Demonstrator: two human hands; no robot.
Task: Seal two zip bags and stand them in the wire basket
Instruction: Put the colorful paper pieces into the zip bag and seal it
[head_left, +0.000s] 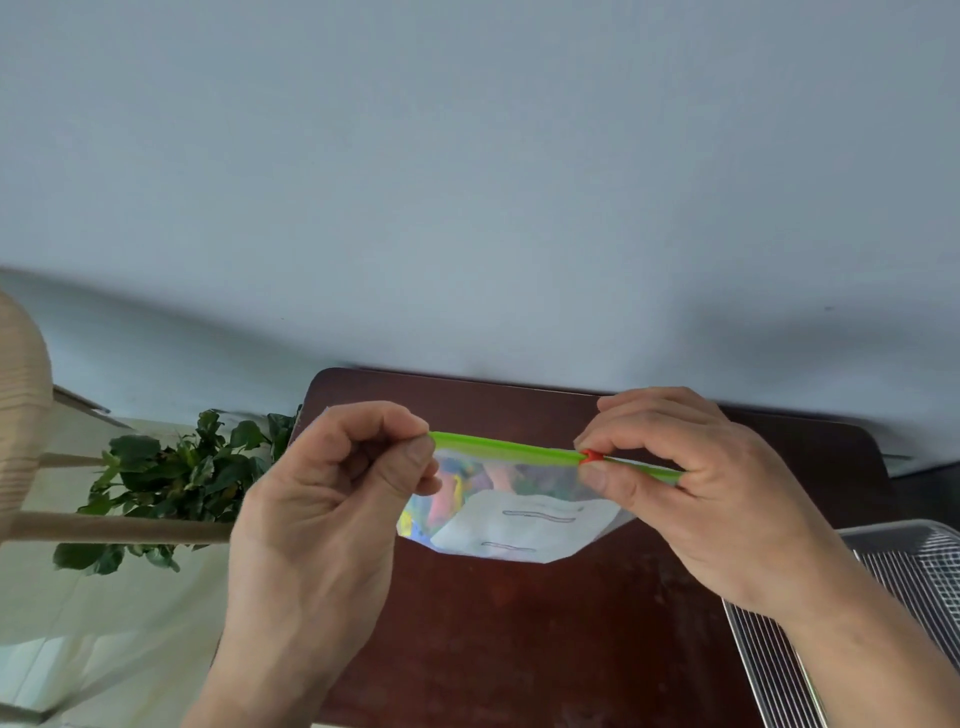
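Left hand (332, 499): closed, pinching left end of green zip strip (506, 448) | Right hand (691, 483): closed, thumb and fingers on red slider (591, 457), right of strip centre | Zip bag (514, 514): held above dark table (519, 639), coloured contents inside | Wire basket (909, 571): lower right, on table

Wire basket (883, 597) cut off at right edge; zip bag (511, 512) contents blurred, corners hidden behind fingers.
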